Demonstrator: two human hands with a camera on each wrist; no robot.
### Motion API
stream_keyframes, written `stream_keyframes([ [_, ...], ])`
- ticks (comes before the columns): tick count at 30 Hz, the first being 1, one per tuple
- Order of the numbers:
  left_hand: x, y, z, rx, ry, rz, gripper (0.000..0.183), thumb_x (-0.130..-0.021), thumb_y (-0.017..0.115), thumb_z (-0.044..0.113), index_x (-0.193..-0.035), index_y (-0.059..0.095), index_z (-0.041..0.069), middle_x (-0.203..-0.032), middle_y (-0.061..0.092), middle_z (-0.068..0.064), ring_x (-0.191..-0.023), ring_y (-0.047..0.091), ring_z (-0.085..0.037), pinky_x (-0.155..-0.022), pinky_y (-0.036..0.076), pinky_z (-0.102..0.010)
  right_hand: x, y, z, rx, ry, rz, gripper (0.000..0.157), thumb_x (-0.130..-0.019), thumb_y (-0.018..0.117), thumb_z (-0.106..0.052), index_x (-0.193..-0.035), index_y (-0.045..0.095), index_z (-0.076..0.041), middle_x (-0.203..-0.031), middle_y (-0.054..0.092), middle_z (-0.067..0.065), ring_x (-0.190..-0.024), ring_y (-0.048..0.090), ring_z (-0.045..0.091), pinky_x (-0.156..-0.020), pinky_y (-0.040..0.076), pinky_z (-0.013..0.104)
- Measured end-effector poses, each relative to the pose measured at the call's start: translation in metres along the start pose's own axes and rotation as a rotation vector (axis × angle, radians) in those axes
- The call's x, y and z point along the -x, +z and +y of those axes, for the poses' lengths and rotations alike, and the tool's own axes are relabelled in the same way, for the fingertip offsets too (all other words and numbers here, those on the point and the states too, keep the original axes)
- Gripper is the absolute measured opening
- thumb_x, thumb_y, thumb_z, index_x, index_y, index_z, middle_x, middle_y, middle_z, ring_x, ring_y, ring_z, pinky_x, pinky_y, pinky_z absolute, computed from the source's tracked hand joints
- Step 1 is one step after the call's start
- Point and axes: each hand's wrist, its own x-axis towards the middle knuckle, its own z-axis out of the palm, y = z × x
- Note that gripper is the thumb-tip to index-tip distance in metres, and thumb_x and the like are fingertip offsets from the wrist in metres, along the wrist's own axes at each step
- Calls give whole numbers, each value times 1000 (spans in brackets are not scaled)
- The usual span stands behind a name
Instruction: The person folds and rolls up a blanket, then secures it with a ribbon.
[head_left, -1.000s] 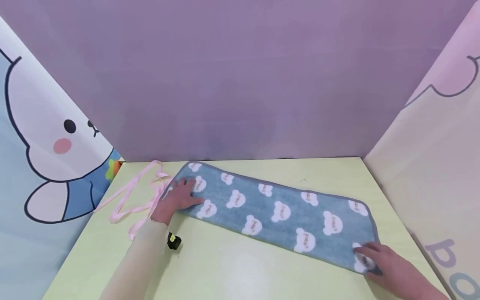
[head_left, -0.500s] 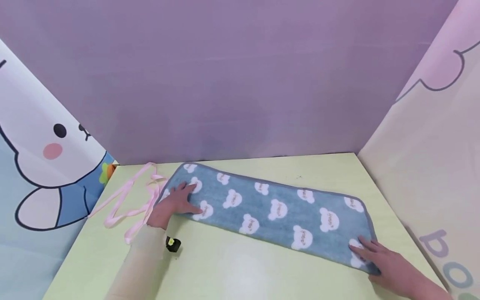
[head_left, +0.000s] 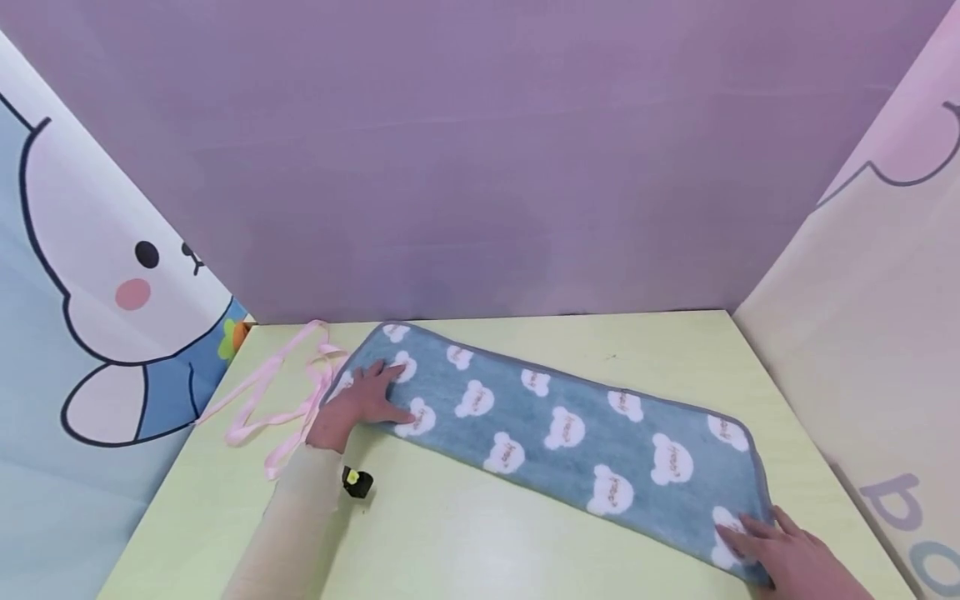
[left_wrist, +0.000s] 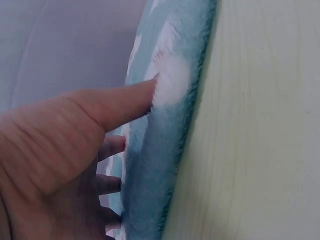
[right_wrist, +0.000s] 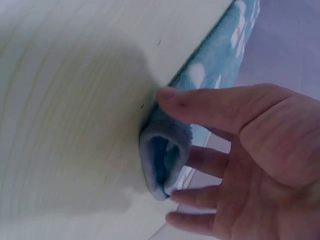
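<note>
A blue fluffy towel [head_left: 525, 417] with white bear-head prints lies folded into a long strip, slanting from far left to near right. My left hand [head_left: 362, 400] rests on its left end with fingers spread; in the left wrist view the thumb [left_wrist: 130, 100] lies against the rounded near side. At the near right corner my right hand [head_left: 795, 554] touches the towel, fingers extended over its top. The right wrist view has the right thumb [right_wrist: 172, 102] against the near fold, beside the looped grey hem [right_wrist: 149, 165] of the end. Part of that corner is hidden by the hand.
A tangled pink ribbon [head_left: 258, 392] lies left of the towel on the pale yellow-green table [head_left: 480, 542]. A small black object with a yellow mark [head_left: 358, 483] sits by the left sleeve. Purple [head_left: 480, 167] and printed panels [head_left: 885, 333] surround the table.
The towel's right end has shifted slightly nearer and to the right, along with my right hand, whose fingers are now more spread. My left hand stays on the left end.
</note>
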Motion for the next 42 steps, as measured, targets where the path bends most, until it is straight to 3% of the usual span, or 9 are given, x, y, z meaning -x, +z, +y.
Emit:
stream_keyframes([
  [4,3,5,8,-70,37,34,92,-77,79,46,-149,36,7,-152,19,-32,-134,11,-61,-98,23,-73,0,-4,5,-59,-69,30,50,-72,83,-34,-114,71,-8,-109,66,20,-99,57,53,-73,49,58],
  [7,8,9,28,-107,130,57,74,-82,76,36,-141,47,5,-146,36,-27,-133,28,-53,-100,32,-63,-1,-16,6,-110,47,1,50,-75,80,-41,-112,70,-10,-110,65,14,-104,57,47,-76,50,55],
  [11,19,16,70,-109,283,37,56,-85,74,32,-133,58,9,-135,53,-11,-126,46,-32,-101,39,-46,-5,-35,14,-84,119,86,49,-73,82,-38,-111,70,-8,-106,67,6,-98,62,35,-80,50,50],
  [17,36,39,138,-113,534,-43,35,-90,69,27,-123,66,17,-120,62,3,-111,56,-14,-93,46,-33,-33,-63,49,-115,125,180,39,-79,80,-23,-108,67,0,-95,69,17,-87,65,39,-74,50,54],
  [25,43,80,234,-345,823,-5,18,-91,68,32,-108,72,30,-103,64,17,-90,57,1,-76,46,-19,-87,-75,87,-234,147,86,27,-87,71,-17,-100,66,6,-84,66,5,-75,61,21,-65,49,38],
  [29,37,112,288,-486,878,-55,12,-91,67,32,-101,71,38,-94,61,24,-79,53,4,-64,41,-15,-105,-81,100,-256,139,40,26,-87,70,-18,-97,67,6,-85,66,4,-75,59,16,-65,48,35],
  [35,19,147,348,-630,952,-113,16,-95,62,25,-81,58,32,-80,50,18,-66,44,-3,-57,37,-20,-124,-83,115,-309,107,-59,21,-86,71,-17,-94,68,2,-84,65,3,-67,57,13,-60,47,31],
  [39,16,163,383,-730,1058,-98,1,-95,60,38,-96,61,37,-92,54,19,-78,50,-2,-67,42,-21,-126,-84,120,-357,116,-116,17,-85,73,-15,-91,68,0,-82,65,1,-63,58,15,-56,47,29],
  [42,21,176,410,-755,1109,-146,22,-95,56,51,-115,59,41,-106,56,23,-92,53,2,-79,43,-20,-123,-84,121,-378,127,-123,15,-84,74,-14,-88,68,-1,-78,64,1,-61,57,16,-54,46,29],
])
